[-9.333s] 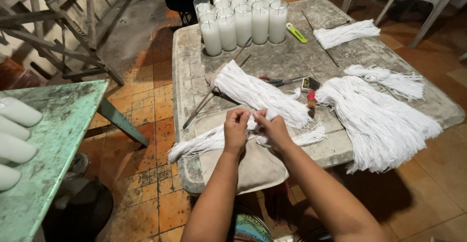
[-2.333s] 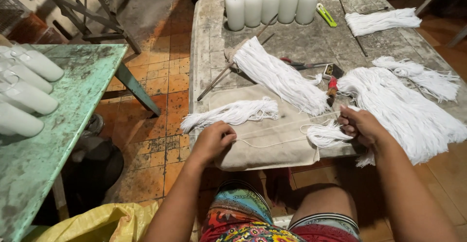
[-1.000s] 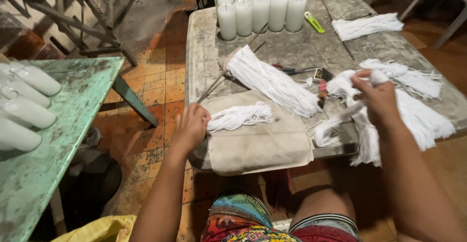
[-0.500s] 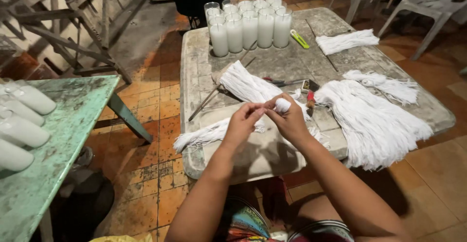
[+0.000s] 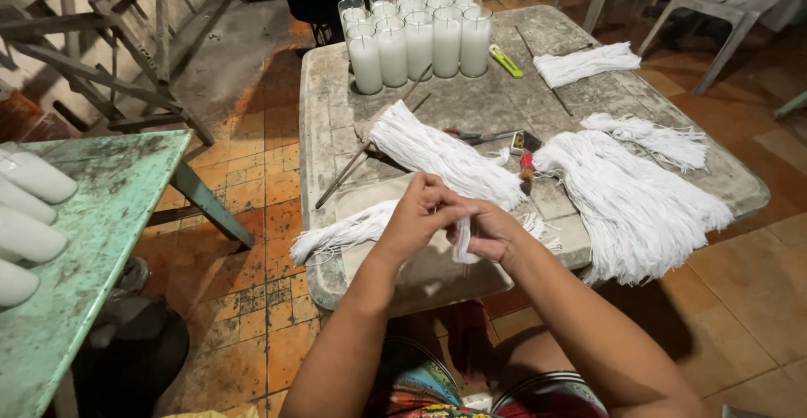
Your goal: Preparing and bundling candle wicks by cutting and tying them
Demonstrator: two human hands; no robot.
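Observation:
My left hand (image 5: 418, 218) and my right hand (image 5: 491, 235) meet over the near edge of the stone table (image 5: 555, 90), both closed on a small bundle of white strings (image 5: 462, 240) that hangs between my fingers. Under my hands lies a beige cloth (image 5: 437, 271). A laid-out bundle of strings (image 5: 340, 233) stretches left from my left hand to the table edge. A larger white bundle (image 5: 441, 157) lies just beyond my hands.
Several glass candles (image 5: 416, 40) stand at the table's far side, beside a green utility knife (image 5: 505, 60). A big heap of strings (image 5: 630, 204), smaller bundles (image 5: 584, 63), scissors (image 5: 479, 136) and thin sticks (image 5: 357, 162) also lie there. A green table (image 5: 92, 241) holds lying candles (image 5: 29, 208) on the left. Plastic chairs (image 5: 723, 2) stand behind.
My right hand fetched strings from the heap on the right, then came back to meet my left hand. The held bundle now hangs lower between my fingers than half a second ago.

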